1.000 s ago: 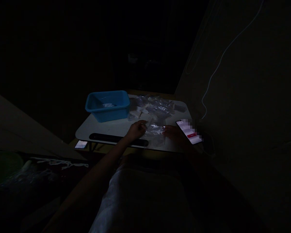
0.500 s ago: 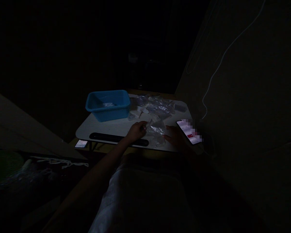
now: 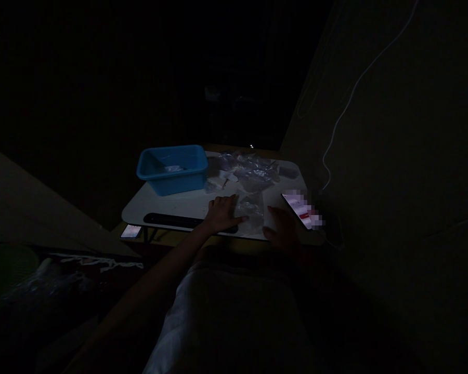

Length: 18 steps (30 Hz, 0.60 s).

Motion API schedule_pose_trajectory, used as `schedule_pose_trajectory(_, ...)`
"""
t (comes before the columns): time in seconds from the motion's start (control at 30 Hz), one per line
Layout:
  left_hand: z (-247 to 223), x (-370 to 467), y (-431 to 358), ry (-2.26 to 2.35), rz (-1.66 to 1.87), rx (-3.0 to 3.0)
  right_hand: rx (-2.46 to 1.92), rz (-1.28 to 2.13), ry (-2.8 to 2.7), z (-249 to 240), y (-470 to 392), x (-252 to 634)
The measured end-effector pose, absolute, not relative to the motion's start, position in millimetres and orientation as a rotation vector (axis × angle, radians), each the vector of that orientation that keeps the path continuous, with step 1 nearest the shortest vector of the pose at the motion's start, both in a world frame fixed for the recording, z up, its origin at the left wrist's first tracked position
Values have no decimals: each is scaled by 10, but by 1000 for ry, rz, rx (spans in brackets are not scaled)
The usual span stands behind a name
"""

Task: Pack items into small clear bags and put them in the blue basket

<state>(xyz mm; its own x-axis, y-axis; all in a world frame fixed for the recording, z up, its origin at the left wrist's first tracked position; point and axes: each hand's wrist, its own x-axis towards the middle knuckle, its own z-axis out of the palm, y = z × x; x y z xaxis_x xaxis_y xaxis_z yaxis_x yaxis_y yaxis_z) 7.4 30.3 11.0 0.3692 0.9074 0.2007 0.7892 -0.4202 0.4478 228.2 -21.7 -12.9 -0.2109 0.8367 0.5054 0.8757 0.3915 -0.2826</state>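
A clear plastic bag (image 3: 251,208) lies fairly flat at the front of a small white table (image 3: 167,205), between my two hands. My left hand (image 3: 220,214) rests at the bag's left side, fingers spread and thumb stretched toward it. On the other side is my right hand (image 3: 281,226), dim in shadow, with thumb and forefinger apart near the bag's right edge. Whether either hand touches the plastic is too dark to tell. Behind the bag lies a heap of crumpled clear plastic bags (image 3: 253,169).
A blue basin (image 3: 175,182) with something pale inside stands at the back left. A lit phone (image 3: 299,208) lies at the right edge, another phone (image 3: 131,231) lower left. A black slot strip (image 3: 171,221) runs along the front. A white cable (image 3: 345,109) hangs at right.
My left fingers have gone from curled at the bag's edge to spread out. My right thumb and forefinger have moved slightly down and apart. The bag looks flatter.
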Motion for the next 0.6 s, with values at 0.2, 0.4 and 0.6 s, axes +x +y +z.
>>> schedule_pose_trajectory(0.2,123,95,276,1620,378,2523,-1534,-178,-2061,-96,-302,2068)
schedule_pose_trajectory(0.4,116,103,272,1637,356,2577,-1660,-230,-2043,-34,-282,1955)
schedule_pose_trajectory(0.6,121,108,268,1644,359,2586,-1695,-238,-2069,-21,-299,1936)
